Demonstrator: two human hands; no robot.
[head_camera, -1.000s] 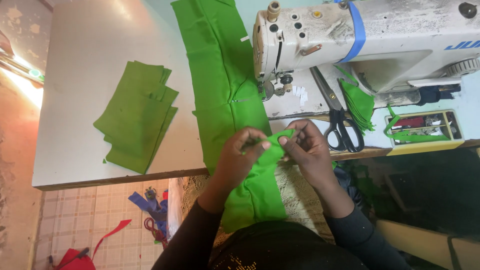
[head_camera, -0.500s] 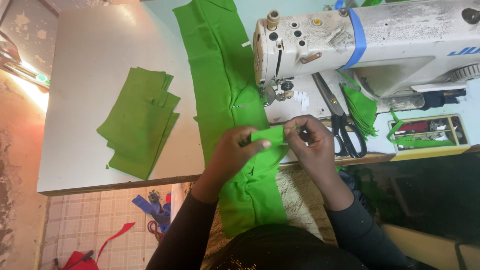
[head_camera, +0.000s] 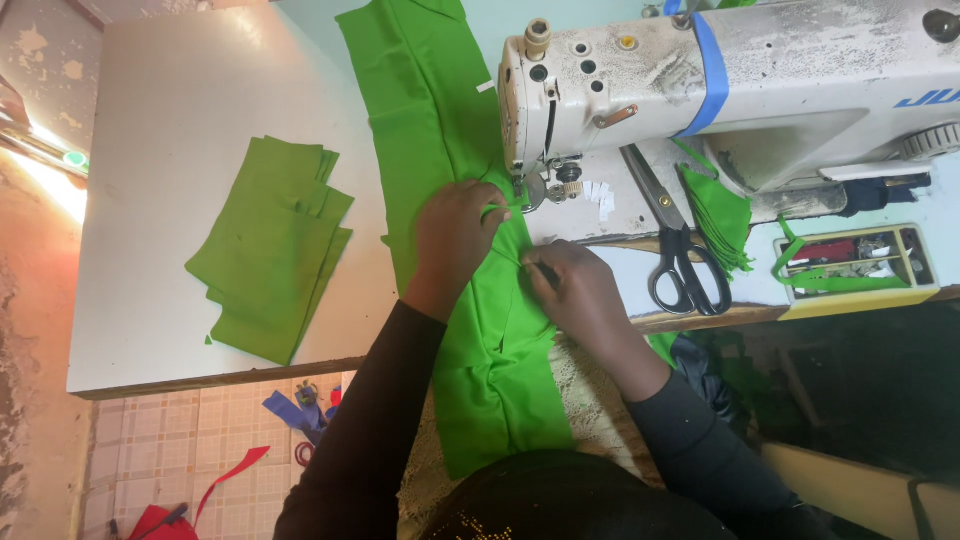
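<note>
A long strip of green fabric (head_camera: 420, 110) runs from the far table edge, past the needle of a white sewing machine (head_camera: 720, 90), down over the table's near edge to my lap. My left hand (head_camera: 455, 235) presses the fabric just left of the presser foot (head_camera: 535, 190), fingers pinching a small fold. On the cloth just below the foot rests my right hand (head_camera: 575, 290), its fingers closed on the fabric edge and a thin dark tool or pin.
A pile of cut green fabric pieces (head_camera: 275, 245) lies on the white table (head_camera: 170, 150) at left. Black scissors (head_camera: 680, 250), folded green scraps (head_camera: 720, 210) and a yellow tray of small items (head_camera: 855, 265) sit right of the needle. Tiled floor with scraps (head_camera: 220, 450) lies below.
Both hands have moved away from my body, from the table's near edge up to the presser foot, carrying the folded fabric edge to the needle.
</note>
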